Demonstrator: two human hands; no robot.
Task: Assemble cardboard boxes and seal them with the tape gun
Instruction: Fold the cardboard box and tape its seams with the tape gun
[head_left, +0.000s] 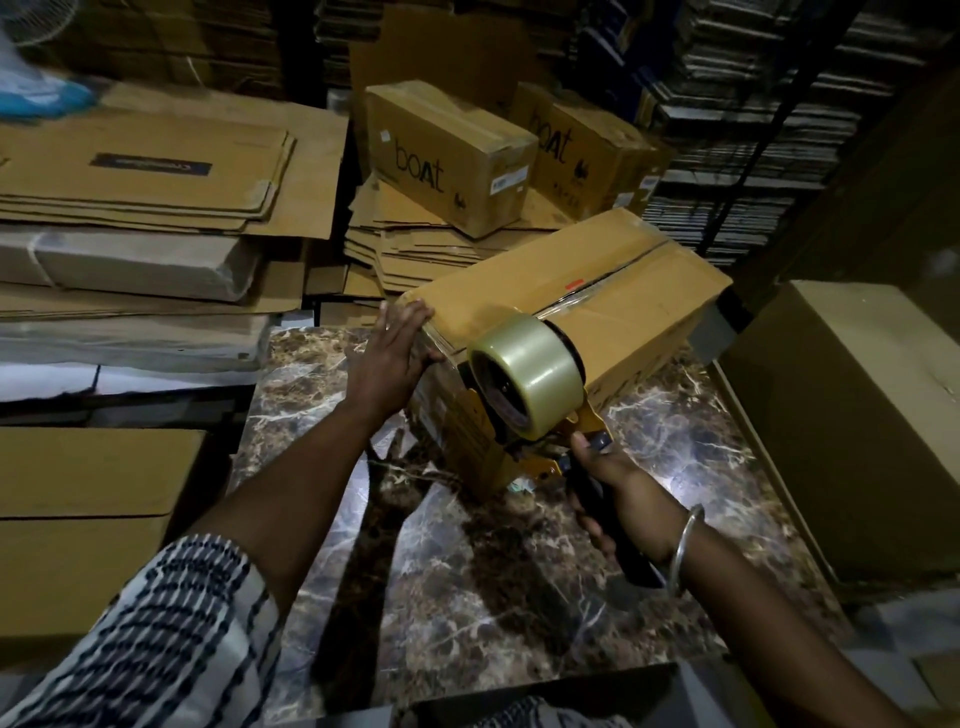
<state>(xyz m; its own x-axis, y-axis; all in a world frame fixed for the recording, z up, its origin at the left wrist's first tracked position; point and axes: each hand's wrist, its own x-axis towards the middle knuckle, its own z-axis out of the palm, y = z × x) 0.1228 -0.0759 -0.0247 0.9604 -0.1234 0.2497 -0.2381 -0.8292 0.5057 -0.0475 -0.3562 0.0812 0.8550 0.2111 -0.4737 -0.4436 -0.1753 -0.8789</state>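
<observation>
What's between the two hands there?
In the head view, the tape gun, held by the right hand, and the near end of the box that the left hand steadies.

Nearer sealed brown cardboard carton (448, 156) on the flattened stack: "boAt" in large dark letters on its side; the small white sticker on its end is too small to read.
Second brown cardboard carton (587, 150) behind it: "boAt" on its side.
Dark label (150, 165) on flat cardboard sheet at left: blurred, unreadable.
</observation>
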